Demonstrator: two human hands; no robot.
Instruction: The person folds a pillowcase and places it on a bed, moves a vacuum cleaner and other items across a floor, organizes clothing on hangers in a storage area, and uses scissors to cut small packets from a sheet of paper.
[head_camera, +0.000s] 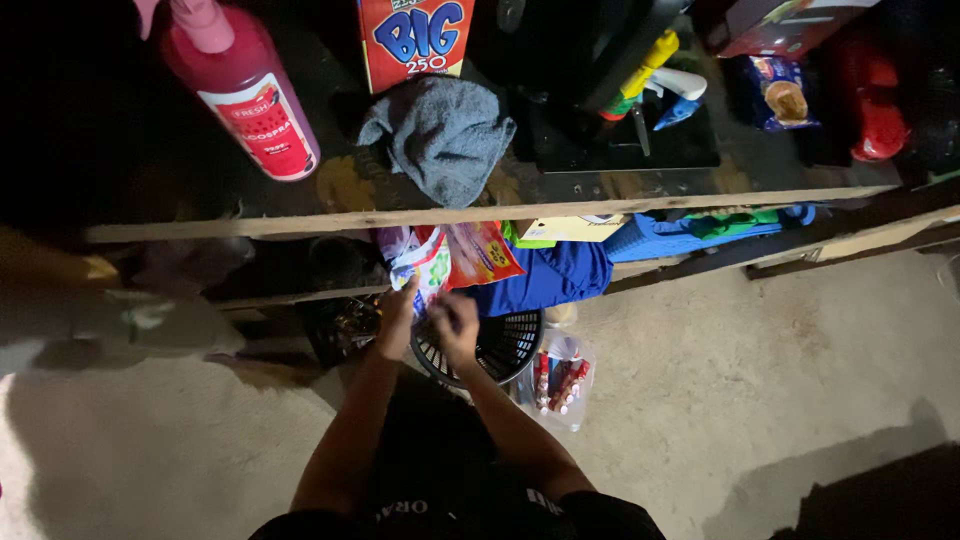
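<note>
My left hand reaches up under the wooden shelf edge and grips a white plastic packet with a green flower print. Beside it lies a red and yellow packet. My right hand hovers blurred over a black perforated basket on the floor, fingers curled; whether it holds anything is unclear. Blue cloth lies behind the basket on the lower shelf.
On the top shelf stand a pink spray bottle, a red box, a crumpled grey cloth, yellow and white spray bottles and snack packets. A clear bag of small red items sits by the basket on the concrete floor.
</note>
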